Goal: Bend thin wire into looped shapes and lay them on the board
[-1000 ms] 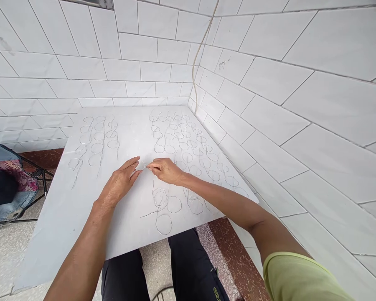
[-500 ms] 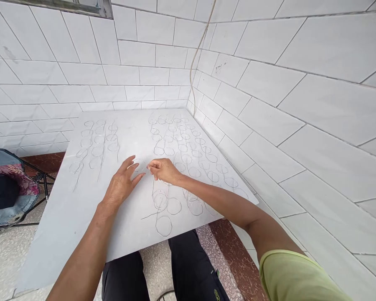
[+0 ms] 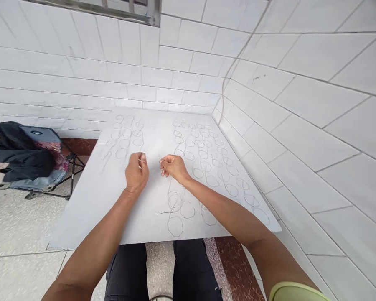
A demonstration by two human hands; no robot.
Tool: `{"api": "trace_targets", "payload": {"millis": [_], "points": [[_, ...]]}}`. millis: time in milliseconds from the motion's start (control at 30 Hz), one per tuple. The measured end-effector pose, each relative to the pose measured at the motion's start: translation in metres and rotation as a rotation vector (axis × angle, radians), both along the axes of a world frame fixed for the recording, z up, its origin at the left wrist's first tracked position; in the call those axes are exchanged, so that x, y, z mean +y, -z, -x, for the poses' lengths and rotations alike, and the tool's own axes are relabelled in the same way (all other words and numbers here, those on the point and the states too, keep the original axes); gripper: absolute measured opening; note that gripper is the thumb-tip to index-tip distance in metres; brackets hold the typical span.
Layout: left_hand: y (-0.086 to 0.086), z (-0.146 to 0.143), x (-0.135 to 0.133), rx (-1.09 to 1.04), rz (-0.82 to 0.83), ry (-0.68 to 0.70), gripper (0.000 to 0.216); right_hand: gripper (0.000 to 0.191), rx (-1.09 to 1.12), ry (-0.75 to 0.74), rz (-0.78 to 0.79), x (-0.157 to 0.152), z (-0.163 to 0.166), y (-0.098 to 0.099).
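My left hand (image 3: 137, 171) is closed above the middle of the white board (image 3: 90, 217), fingers curled and thumb pressed against them; what they hold is too fine to make out. Just across from it my right hand (image 3: 174, 167) pinches what looks like a thin wire, hardly visible against the white. A small gap separates the two hands. Nearer to me lie wire rings (image 3: 175, 227) joined to a straight wire end (image 3: 163, 214). Rows of similar thin wire rings (image 3: 212, 181) cover the right part of the board. More wire strands with rings (image 3: 137, 133) lie at the far left.
White tiled walls (image 3: 301, 125) meet behind the board and along its right side, with a cable (image 3: 223, 92) hanging in the corner. A folding chair (image 3: 58, 156) with dark cloth (image 3: 25, 154) on it stands left. My legs (image 3: 194, 267) are under the front edge.
My left hand has gone from spread fingers to closed. My right hand keeps its pinch. The view has swung left, bringing more of the chair into sight.
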State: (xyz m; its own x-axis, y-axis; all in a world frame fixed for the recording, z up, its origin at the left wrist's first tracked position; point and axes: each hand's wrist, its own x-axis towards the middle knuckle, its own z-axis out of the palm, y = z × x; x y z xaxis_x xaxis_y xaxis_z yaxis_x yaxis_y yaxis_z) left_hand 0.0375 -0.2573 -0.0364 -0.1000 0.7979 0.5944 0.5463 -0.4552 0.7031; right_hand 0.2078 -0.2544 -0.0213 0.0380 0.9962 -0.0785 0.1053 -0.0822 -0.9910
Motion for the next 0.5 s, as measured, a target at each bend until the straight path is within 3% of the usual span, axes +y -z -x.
{"api": "trace_targets", "payload": {"millis": [100,200,300,500], "points": [[0.001,-0.010,-0.020,0.134,-0.161,0.210,0.019,0.008,0.017,0.042,0.059,0.018,0.016,-0.002],[0.004,-0.019,-0.032,0.187,-0.343,0.318,0.015,0.007,-0.003,0.070,0.116,0.033,0.033,-0.002],[0.007,-0.020,-0.034,0.215,-0.441,0.317,0.013,0.008,-0.016,0.062,0.182,0.045,0.051,0.001],[0.003,-0.015,-0.034,0.226,-0.454,0.274,0.017,0.009,-0.078,0.021,0.274,0.055,0.081,0.000]]}}
